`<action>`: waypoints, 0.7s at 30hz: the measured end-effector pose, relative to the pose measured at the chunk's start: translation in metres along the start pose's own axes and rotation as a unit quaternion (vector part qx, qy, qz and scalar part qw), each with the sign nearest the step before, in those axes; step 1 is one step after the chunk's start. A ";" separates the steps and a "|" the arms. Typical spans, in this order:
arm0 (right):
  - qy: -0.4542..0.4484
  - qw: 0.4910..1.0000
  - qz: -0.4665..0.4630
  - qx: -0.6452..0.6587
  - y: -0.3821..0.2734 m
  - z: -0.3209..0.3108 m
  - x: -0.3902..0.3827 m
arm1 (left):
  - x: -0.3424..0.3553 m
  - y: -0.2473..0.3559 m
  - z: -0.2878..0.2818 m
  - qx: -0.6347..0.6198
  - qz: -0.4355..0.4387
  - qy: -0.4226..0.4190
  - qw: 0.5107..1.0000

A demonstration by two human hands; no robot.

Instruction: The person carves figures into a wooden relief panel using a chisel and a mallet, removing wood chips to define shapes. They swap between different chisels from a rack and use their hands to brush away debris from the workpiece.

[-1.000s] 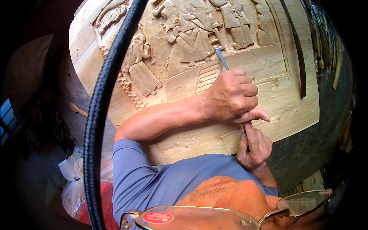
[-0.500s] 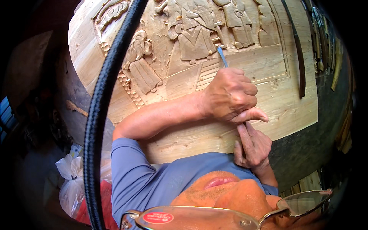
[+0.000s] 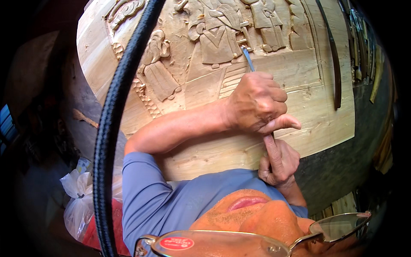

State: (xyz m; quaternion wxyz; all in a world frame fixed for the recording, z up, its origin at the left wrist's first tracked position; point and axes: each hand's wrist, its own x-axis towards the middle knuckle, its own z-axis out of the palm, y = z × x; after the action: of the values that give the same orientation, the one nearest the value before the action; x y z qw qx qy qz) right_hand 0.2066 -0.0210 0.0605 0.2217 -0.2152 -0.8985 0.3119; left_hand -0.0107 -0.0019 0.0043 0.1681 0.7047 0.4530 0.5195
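My left hand [image 3: 259, 103] is closed in a fist round a chisel [image 3: 248, 58], thumb sticking out to the right. The narrow steel blade points up and away, its tip at the carved relief by the hem of the large robed figure [image 3: 217, 45]. Below it, my right hand [image 3: 281, 162] is closed at the chisel's rear end, index finger stretched along it; most of the handle is hidden by the hands. Under both lies a pale wooden panel [image 3: 299, 124] carved with figures, steps and a textured border. My left forearm rests across or just above it.
A dark slender bar [image 3: 332, 55] lies on the panel's right side. Several long tools [image 3: 361, 47] are gathered beyond the right edge. A black braided cable [image 3: 115, 98] crosses the view at left. A tied clear plastic bag [image 3: 79, 199] sits at lower left, beside something red.
The chisel tip has shifted slightly up and left along the relief. My right hand has moved a little left and up, and my left fist rose slightly with the blade.
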 end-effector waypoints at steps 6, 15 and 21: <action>0.000 1.000 0.011 -0.015 -0.004 0.001 0.002 | 0.001 0.001 -0.003 -0.007 -0.002 -0.005 1.000; 0.032 0.999 0.023 -0.023 -0.002 0.005 0.003 | 0.003 -0.004 -0.009 -0.008 0.013 -0.007 1.000; 0.046 0.998 0.034 -0.017 0.003 -0.006 -0.014 | 0.006 -0.003 -0.007 0.008 0.094 -0.005 0.996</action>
State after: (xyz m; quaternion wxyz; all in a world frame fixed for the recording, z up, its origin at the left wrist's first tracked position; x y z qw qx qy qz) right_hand 0.2212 -0.0236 0.0593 0.2485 -0.2635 -0.8846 0.2937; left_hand -0.0174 0.0027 0.0084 0.1154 0.7482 0.3878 0.5258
